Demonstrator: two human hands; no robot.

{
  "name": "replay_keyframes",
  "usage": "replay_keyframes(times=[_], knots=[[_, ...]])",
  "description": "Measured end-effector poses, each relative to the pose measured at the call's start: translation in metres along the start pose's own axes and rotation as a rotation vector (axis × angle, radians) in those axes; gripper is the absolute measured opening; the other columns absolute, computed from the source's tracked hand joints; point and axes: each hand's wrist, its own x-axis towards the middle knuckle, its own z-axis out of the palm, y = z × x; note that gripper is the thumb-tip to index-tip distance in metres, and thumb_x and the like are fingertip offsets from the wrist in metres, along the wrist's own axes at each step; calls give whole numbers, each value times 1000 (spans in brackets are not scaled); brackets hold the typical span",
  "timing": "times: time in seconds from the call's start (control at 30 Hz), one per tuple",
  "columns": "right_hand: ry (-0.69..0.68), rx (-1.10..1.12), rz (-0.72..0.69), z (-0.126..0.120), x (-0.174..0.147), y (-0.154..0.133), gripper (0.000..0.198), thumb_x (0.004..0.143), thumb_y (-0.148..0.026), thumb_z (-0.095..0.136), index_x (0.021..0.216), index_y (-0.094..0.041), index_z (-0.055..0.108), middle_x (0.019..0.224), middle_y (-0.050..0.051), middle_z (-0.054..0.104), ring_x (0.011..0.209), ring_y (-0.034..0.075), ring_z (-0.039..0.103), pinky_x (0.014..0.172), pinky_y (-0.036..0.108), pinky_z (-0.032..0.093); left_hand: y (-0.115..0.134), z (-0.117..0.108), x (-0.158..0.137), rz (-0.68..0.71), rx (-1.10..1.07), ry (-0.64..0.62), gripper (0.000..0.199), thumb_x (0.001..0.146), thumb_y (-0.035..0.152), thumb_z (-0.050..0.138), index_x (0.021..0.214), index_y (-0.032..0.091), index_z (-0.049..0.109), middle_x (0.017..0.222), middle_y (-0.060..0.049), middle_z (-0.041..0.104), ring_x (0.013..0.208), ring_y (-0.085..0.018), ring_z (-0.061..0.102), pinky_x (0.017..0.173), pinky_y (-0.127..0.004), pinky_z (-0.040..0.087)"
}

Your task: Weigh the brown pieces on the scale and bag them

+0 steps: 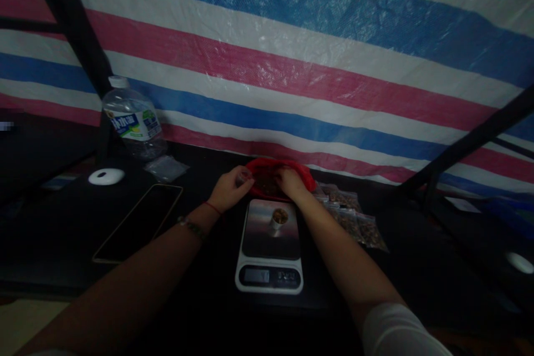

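A red plastic bag (pixel 306 169) lies rolled open behind the scale, with dark loose contents inside. My right hand (pixel 290 181) reaches into it, its fingertips hidden among the contents. At the bag's left rim, my left hand (pixel 231 186) is closed around a small, clear-looking thing (pixel 242 178) that is too dim to name. Between my forearms stands a white digital scale (pixel 269 283) with a dark, shiny plate. A small cup (pixel 278 219) filled with brownish bits rests upright on that plate. The digits on the display are unclear.
Several filled zip bags (pixel 352 219) lie right of my right forearm. To the left are a phone (pixel 139 222), a white oval device (pixel 106 176), a clear plastic packet (pixel 167 168) and a large plastic bottle (pixel 133 117). A striped tarp (pixel 258 61) hangs behind the black table.
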Motion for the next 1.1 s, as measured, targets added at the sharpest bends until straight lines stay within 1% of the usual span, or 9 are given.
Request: replay_keyframes(times=[0.2, 0.37, 0.57, 0.67, 0.77, 0.87, 0.93, 1.0, 1.1], knots=[[-65, -18, -1, 1, 2, 0, 28, 84, -13, 49, 104, -13, 70, 106, 14, 68, 100, 20, 62, 90, 26, 41, 0, 1, 0, -6, 0, 2, 28, 81, 43, 54, 94, 20, 60, 86, -3, 68, 75, -17, 63, 69, -27, 48], [-57, -19, 26, 2, 2, 1, 29, 82, -12, 51, 104, -13, 69, 103, 13, 70, 99, 20, 63, 87, 25, 42, 0, 0, 0, -10, -8, -4, 28, 80, 42, 54, 95, 19, 60, 86, -2, 68, 74, -17, 63, 67, -26, 48], [-44, 9, 4, -3, 0, 1, 26, 78, -12, 53, 97, -13, 71, 99, 12, 71, 93, 20, 64, 83, 25, 43, -1, 1, 1, -8, -13, 8, 28, 81, 43, 54, 95, 19, 60, 87, -3, 68, 77, -17, 63, 69, -27, 48], [15, 60, -21, -20, -8, -1, 25, 76, -13, 57, 96, -14, 72, 97, 10, 71, 90, 19, 64, 80, 25, 44, -2, 1, 1, -17, -4, 8, 29, 81, 44, 54, 95, 19, 60, 87, -3, 68, 75, -17, 63, 68, -27, 48], [74, 161, -110, -51, -25, -11, 23, 75, -15, 58, 94, -15, 72, 94, 7, 72, 87, 18, 64, 79, 26, 44, -2, 0, 0, -16, 11, 16, 29, 80, 44, 54, 94, 19, 60, 86, -3, 68, 74, -17, 63, 67, -26, 47], [-7, 267, -243, -86, -52, -28, 22, 74, -14, 58, 91, -17, 71, 92, 4, 71, 82, 15, 63, 76, 24, 44, -1, -2, 0, -23, 4, 14, 29, 81, 44, 54, 94, 19, 60, 84, -2, 67, 73, -16, 62, 65, -26, 46], [-76, 269, -332, -103, -69, -40, 22, 75, -13, 57, 90, -18, 71, 91, 4, 70, 81, 15, 62, 75, 24, 43, -1, -2, 0, -24, -7, 12, 29, 81, 44, 54, 95, 19, 60, 84, -2, 67, 72, -16, 62, 65, -26, 46], [-147, 246, -389, -111, -82, -49, 21, 75, -13, 57, 88, -18, 72, 88, 4, 70, 79, 14, 61, 73, 24, 43, 0, -3, 0, -23, -14, 9, 30, 81, 44, 54, 95, 19, 60, 84, -3, 67, 72, -16, 62, 65, -26, 46], [-228, 162, -441, -110, -90, -58, 17, 73, -13, 59, 83, -17, 72, 83, 4, 69, 77, 15, 60, 71, 24, 42, 0, -3, 0, -27, -25, 6, 30, 81, 44, 53, 95, 18, 60, 84, -3, 66, 73, -17, 62, 66, -26, 47]])
